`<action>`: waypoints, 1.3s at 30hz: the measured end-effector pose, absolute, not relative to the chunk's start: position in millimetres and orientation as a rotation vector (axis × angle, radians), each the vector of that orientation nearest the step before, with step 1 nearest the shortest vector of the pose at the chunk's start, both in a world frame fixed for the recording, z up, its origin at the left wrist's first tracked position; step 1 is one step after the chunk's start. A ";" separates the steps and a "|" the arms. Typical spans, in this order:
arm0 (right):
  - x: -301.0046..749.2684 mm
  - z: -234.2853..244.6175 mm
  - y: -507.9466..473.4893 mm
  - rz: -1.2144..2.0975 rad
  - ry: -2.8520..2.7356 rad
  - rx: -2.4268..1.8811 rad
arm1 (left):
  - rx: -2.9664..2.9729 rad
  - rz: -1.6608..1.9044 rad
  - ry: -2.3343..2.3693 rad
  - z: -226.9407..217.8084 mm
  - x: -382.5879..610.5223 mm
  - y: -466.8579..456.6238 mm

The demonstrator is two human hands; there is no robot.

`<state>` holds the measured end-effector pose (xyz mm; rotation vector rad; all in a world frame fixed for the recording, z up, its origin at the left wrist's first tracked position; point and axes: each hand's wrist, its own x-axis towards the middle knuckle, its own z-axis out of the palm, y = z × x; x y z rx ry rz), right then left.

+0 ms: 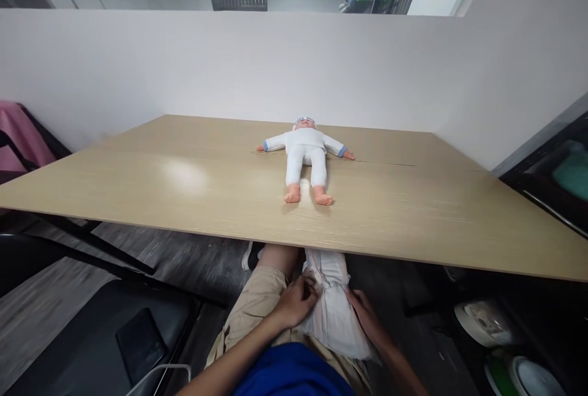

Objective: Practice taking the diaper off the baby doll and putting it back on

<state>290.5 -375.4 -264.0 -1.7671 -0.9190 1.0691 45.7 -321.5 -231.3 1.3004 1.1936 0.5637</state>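
A baby doll [305, 157] in a white suit and cap lies on its back on the wooden table [184, 188], arms spread, feet toward me. Below the table's front edge, on my lap, lies a white nappy-like cloth [331, 307]. My left hand [297, 302] grips its left side with curled fingers. My right hand [362, 309] holds its right side, partly tucked under the cloth. Both hands are well below and in front of the doll.
A white partition wall [229, 71] stands behind the table. A black chair with a dark phone [140, 344] on it is at my lower left. Pink fabric [22, 136] hangs at the far left. Round white and green objects [509, 347] sit on the floor at right.
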 end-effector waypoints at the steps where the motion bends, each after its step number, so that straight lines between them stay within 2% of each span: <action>1: 288.5 -262.1 -372.8 1.096 -0.906 -1.757 | 1.251 0.550 1.182 -234.1 56.1 -315.2; 5: 277.2 -250.2 -365.2 1.218 -0.851 -1.692 | 1.060 0.495 1.118 -233.8 85.0 -295.8; 8: 268.5 -229.2 -372.1 1.300 -0.821 -1.648 | 0.949 0.480 1.033 -216.6 79.9 -298.9; 13: 263.3 -164.0 -434.5 1.458 -0.838 -1.561 | 0.818 0.561 0.826 -148.3 36.8 -360.5; 18: 254.5 -97.2 -496.3 1.219 -0.927 -1.609 | 0.871 0.694 0.566 -74.9 -3.8 -423.0; 24: 209.6 -46.3 -440.4 1.337 -1.067 -1.290 | 0.827 0.869 0.685 -46.8 -13.6 -404.6; 28: 188.2 -51.0 -393.9 1.456 -1.023 -1.160 | 0.857 0.885 0.782 -62.2 -18.1 -376.0; 34: 185.6 -92.5 -371.2 1.527 -0.980 -1.210 | 0.826 0.793 0.893 -94.8 -21.4 -351.9; 37: 195.6 -105.3 -371.5 1.418 -1.126 -1.294 | 0.783 0.807 0.944 -101.3 -17.7 -350.4; 39: 205.7 -107.6 -373.7 1.227 -1.257 -1.415 | 0.773 0.826 0.985 -103.6 -15.9 -351.0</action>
